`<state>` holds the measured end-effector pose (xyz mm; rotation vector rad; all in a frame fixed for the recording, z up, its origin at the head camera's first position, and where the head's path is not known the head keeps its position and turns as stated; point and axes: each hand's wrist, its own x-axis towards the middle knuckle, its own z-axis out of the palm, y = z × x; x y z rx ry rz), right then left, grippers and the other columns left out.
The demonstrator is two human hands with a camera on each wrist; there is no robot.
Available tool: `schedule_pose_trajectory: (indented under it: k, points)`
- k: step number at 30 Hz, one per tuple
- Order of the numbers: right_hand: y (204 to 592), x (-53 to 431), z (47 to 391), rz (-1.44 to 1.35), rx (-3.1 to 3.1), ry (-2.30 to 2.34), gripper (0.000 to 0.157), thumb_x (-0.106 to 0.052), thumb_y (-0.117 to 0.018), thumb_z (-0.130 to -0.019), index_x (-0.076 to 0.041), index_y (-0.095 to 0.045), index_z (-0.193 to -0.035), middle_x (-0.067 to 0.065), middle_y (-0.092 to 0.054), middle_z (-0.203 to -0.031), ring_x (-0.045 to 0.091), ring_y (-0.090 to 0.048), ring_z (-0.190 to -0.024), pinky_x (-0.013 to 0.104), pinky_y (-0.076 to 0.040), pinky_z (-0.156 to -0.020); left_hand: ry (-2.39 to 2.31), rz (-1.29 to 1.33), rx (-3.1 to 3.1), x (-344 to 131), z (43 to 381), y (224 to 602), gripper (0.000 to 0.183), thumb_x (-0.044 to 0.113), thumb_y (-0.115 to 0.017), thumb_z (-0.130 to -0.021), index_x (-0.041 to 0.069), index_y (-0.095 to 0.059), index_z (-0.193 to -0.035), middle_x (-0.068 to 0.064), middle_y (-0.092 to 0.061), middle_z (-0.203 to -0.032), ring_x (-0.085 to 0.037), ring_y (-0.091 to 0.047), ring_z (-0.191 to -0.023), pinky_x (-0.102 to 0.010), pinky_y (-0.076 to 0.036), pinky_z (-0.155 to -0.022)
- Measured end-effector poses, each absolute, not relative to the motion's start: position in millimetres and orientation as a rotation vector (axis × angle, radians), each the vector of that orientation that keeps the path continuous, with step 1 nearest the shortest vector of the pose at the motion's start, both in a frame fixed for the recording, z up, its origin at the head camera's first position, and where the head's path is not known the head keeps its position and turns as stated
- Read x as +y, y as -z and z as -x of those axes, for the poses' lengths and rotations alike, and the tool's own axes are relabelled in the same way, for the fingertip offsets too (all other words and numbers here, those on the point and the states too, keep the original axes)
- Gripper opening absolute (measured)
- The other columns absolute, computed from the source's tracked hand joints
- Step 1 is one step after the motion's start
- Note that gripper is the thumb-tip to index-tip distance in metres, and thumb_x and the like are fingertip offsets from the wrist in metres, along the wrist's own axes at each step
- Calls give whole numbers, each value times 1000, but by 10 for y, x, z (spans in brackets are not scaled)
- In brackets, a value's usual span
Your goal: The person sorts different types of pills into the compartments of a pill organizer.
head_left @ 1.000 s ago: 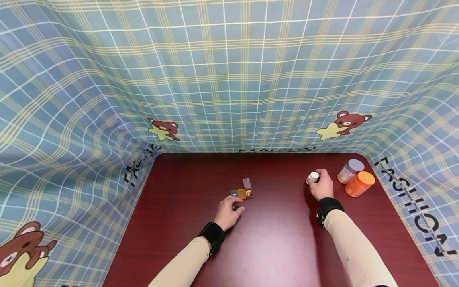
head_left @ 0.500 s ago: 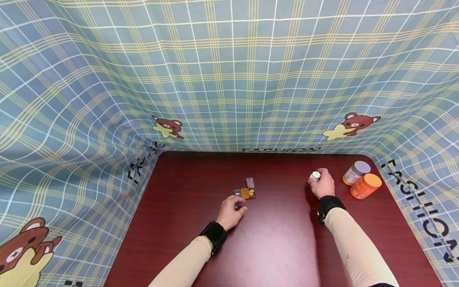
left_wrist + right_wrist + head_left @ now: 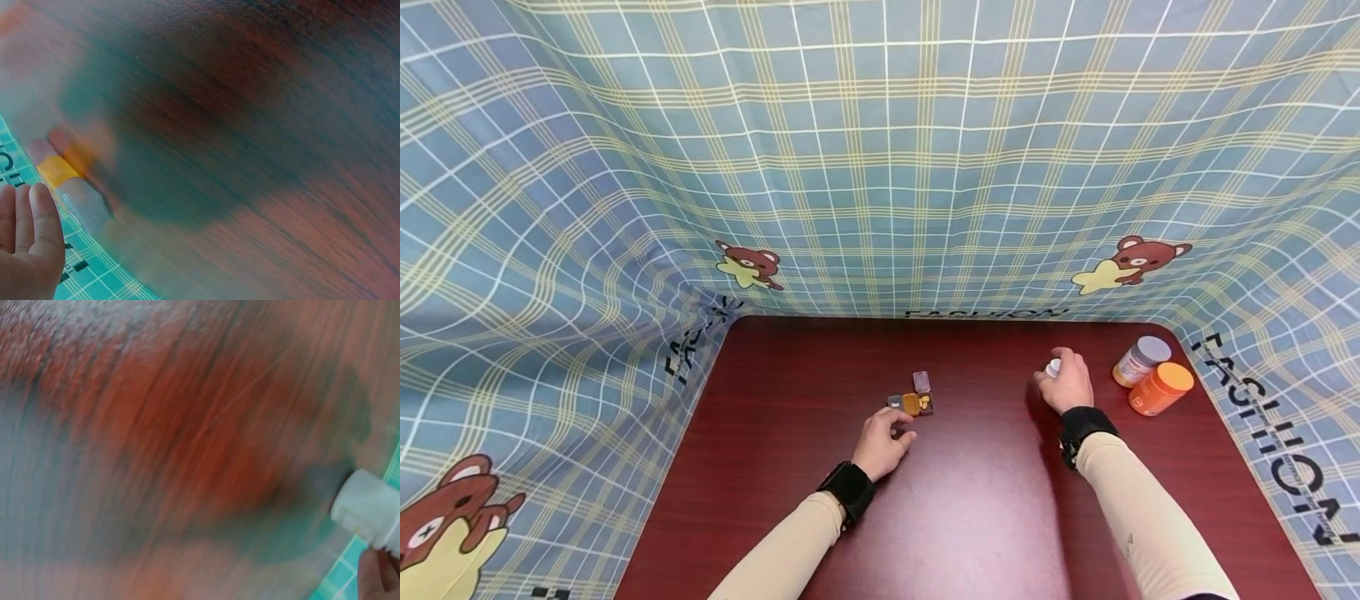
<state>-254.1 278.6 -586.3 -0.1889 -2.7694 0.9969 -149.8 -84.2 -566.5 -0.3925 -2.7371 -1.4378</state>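
My right hand grips a small white bottle at the right of the table, the fingers wrapped over it and hiding most of it. In the right wrist view the white bottle shows at the right edge, fingertips beside it. Left of centre lies a small pill box with grey and orange sections. One section of it stands open, its clear lid flipped back and yellow pills inside. My left hand rests just in front of the box, fingers loosely bent with fingertips close to its grey section.
A jar with a grey lid and an orange jar stand together at the table's right edge, beyond the right hand. A checked cloth with bear prints hangs behind the dark red table and along both sides.
My right hand has turned and shifted slightly left with the white bottle, so less of its top shows. My left hand stays by the pill box.
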Motion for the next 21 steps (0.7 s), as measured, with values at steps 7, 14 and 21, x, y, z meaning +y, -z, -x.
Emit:
schedule_pose_trajectory:
  k: [7,14,21]
  points:
    - [5720,2563,2554,74,-2656,-890,50,-15,-70,-80,1,-51,-123,24,-44,-126,42,-41,-114,53,-36,-94,1390,400,-2744,-846,1491,5644,21,9,-73,-82,3,-68,-101,-7,-65,-97,-23,-63,-86,-31,-51,-76]
    - [5642,2232,2588,-123,-2621,-911,51,-18,-70,-78,0,-52,-122,22,-48,-125,40,-43,-118,52,-36,-95,1369,394,-2757,-853,1504,5639,21,10,-74,-82,3,-68,-102,-6,-64,-98,-23,-63,-87,-32,-51,-76]
    - [5630,1826,2585,-274,-2707,-948,50,-19,-69,-80,-2,-52,-124,20,-50,-124,36,-46,-118,49,-39,-96,1232,408,-2802,-884,1550,5664,29,13,-74,-81,0,-67,-106,-12,-64,-101,-28,-60,-92,-35,-48,-80]
